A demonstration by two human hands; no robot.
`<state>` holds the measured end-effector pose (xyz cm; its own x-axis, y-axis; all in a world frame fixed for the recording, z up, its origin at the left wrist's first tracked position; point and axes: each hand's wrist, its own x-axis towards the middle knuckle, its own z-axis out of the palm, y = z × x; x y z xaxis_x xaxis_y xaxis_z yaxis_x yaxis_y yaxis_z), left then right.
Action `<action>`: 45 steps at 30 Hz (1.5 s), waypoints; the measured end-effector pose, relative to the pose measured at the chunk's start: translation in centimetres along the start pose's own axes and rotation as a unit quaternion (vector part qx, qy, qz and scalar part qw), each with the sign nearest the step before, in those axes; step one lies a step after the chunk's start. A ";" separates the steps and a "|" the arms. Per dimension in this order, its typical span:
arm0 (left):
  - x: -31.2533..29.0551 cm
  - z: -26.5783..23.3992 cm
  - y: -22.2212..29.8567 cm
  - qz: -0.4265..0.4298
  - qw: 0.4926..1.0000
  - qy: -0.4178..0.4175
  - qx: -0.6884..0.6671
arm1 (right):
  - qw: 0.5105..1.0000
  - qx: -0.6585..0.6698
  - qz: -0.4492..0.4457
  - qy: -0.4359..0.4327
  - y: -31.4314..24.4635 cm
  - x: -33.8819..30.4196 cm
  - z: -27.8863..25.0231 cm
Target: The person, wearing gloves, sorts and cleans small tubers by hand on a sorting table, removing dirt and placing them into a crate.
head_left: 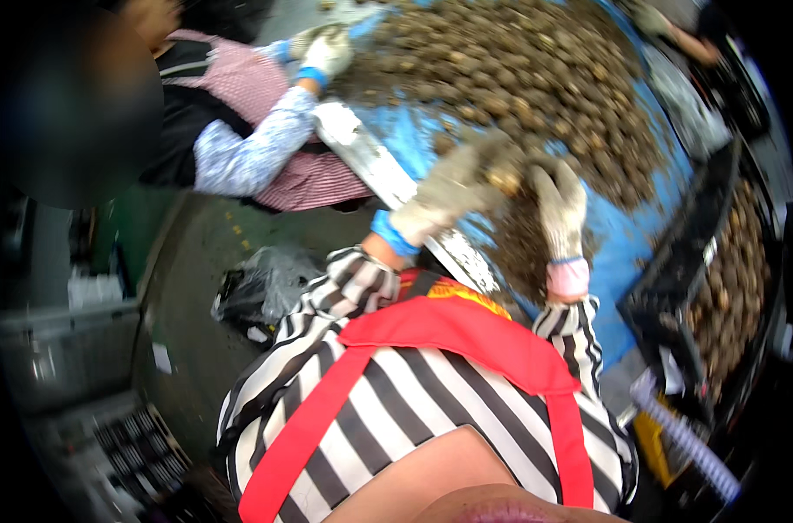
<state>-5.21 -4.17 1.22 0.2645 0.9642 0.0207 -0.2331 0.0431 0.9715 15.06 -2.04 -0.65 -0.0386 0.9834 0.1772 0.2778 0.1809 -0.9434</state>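
Note:
Soil-covered round brown tubers lie in a wide heap on a blue sheet. My left hand, in a dirty knitted glove with a blue band at the wrist, reaches over the near edge of the heap. Its fingers are closed on one tuber with a paler side. Close by on the right is my gloved right hand, with a pink cuff; its fingers are stretched out and I see nothing in them. Loose dark soil lies between and below my hands. Motion blurs the fingertips.
A white-topped board edge runs between me and the heap. To the left, a co-worker's gloved hand is at the heap. A black crate of tubers stands at the right. A dark plastic bag lies on the floor.

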 end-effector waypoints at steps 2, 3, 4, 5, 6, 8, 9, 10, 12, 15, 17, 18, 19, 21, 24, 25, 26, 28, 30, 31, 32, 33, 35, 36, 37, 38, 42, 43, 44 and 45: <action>0.2 -1.2 1.1 -0.018 0.987 -0.043 -0.157 | 0.990 0.130 0.059 0.005 -1.5 -0.7 0.1; 0.7 -1.6 1.1 -0.043 0.987 -0.039 -0.152 | 0.978 0.197 0.071 0.009 -2.8 -0.7 0.3; 0.9 -1.9 1.1 -0.052 0.980 -0.054 -0.183 | 0.975 0.212 0.069 -0.008 -3.9 -1.0 0.3; 1.0 -2.1 1.0 -0.061 0.973 -0.067 -0.215 | 0.973 0.219 0.065 -0.028 -4.2 -1.0 0.5; 1.2 -2.2 0.9 -0.063 0.975 -0.071 -0.203 | 0.971 0.228 0.059 -0.049 -4.6 -1.1 0.8; 1.3 -2.3 0.5 -0.065 0.978 -0.077 -0.180 | 0.978 0.196 0.047 -0.060 -4.9 -1.2 1.7; 1.5 -2.1 0.6 -0.069 0.985 -0.079 -0.137 | 0.989 0.138 -0.011 -0.050 -3.1 -0.8 2.5; 1.7 -1.9 0.9 -0.072 0.990 -0.077 -0.092 | 0.987 0.154 -0.007 -0.034 -3.4 -0.9 3.4; 2.1 -2.4 0.7 -0.070 0.991 -0.082 -0.076 | 0.977 0.208 0.040 -0.034 -4.0 -0.6 4.2; 2.7 -3.7 0.5 0.008 0.996 -0.093 0.011 | 0.983 -0.133 0.068 -0.107 -5.9 3.9 3.9; 2.7 -4.3 0.8 -0.033 0.996 -0.077 -0.016 | 0.991 -0.098 0.088 -0.035 -6.7 7.7 3.1; 3.0 -4.4 1.2 -0.020 0.997 -0.077 0.013 | 0.995 -0.068 0.051 0.048 -6.8 9.2 2.2; 3.4 -4.4 1.2 -0.006 0.996 -0.076 0.039 | 0.997 0.032 -0.028 0.067 -4.9 10.0 0.5; 3.5 -4.8 0.9 0.000 0.995 -0.071 0.073 | 0.974 0.219 -0.048 0.041 -5.6 10.2 -1.8; 3.4 -5.2 1.5 -0.018 0.985 -0.062 0.160 | 0.967 -0.038 0.225 -0.109 -8.4 9.9 0.4; 3.8 -4.5 2.6 -0.040 0.977 -0.073 0.195 | 0.986 -0.002 0.107 -0.131 -7.0 7.5 0.4; 4.1 -3.9 3.3 -0.061 0.967 -0.084 0.232 | 0.986 0.043 -0.012 -0.158 -5.9 5.2 0.4; 4.0 -3.0 3.4 0.018 0.961 -0.079 0.265 | 0.986 0.009 -0.059 -0.153 -3.7 3.2 2.4; 3.9 -3.1 2.2 0.042 0.970 -0.080 0.224 | 0.992 0.075 0.011 -0.102 -3.2 2.4 3.5; 3.8 -3.2 1.3 0.022 0.983 -0.090 0.159 | 0.996 0.053 0.025 -0.073 -3.5 2.3 3.8; 3.7 -3.2 0.7 0.001 0.991 -0.099 0.093 | 0.995 0.063 0.074 -0.030 -4.3 2.8 3.7; 3.7 -3.3 0.3 -0.018 0.994 -0.106 0.028 | 0.990 0.073 0.120 0.011 -4.5 3.8 3.7; 4.1 -3.0 0.6 -0.011 0.992 -0.123 0.006 | 0.978 0.185 0.064 0.069 -2.8 4.3 1.6; 4.2 -2.8 0.7 -0.007 0.992 -0.128 -0.005 | 0.976 0.205 0.053 0.049 -2.7 3.9 0.6; 4.2 -2.8 1.0 -0.026 0.992 -0.127 -0.012 | 0.973 0.225 0.041 0.029 -2.5 3.7 -0.1; 4.2 -2.8 1.5 -0.046 0.991 -0.125 -0.019 | 0.964 0.263 0.031 0.021 -1.2 3.4 0.1; 4.6 -2.8 0.2 -0.047 0.990 -0.134 0.002 | 0.978 0.195 0.040 -0.057 -3.0 1.1 2.1; 4.8 -2.6 0.3 -0.045 0.988 -0.144 0.017 | 0.980 0.184 0.050 -0.048 -2.7 0.7 2.7; 5.0 -2.4 0.8 -0.049 0.985 -0.161 0.039 | 0.972 0.219 0.076 -0.041 -2.9 0.7 2.7; 4.7 -2.2 1.1 -0.054 0.981 -0.174 0.060 | 0.975 0.192 0.107 -0.037 -3.0 0.9 2.6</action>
<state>-6.25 1.00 1.86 0.5908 0.8064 -0.0251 -0.0795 0.0891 0.9928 11.70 -1.71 1.62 -0.0916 0.9949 -0.0423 -0.0917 -0.0507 -0.9945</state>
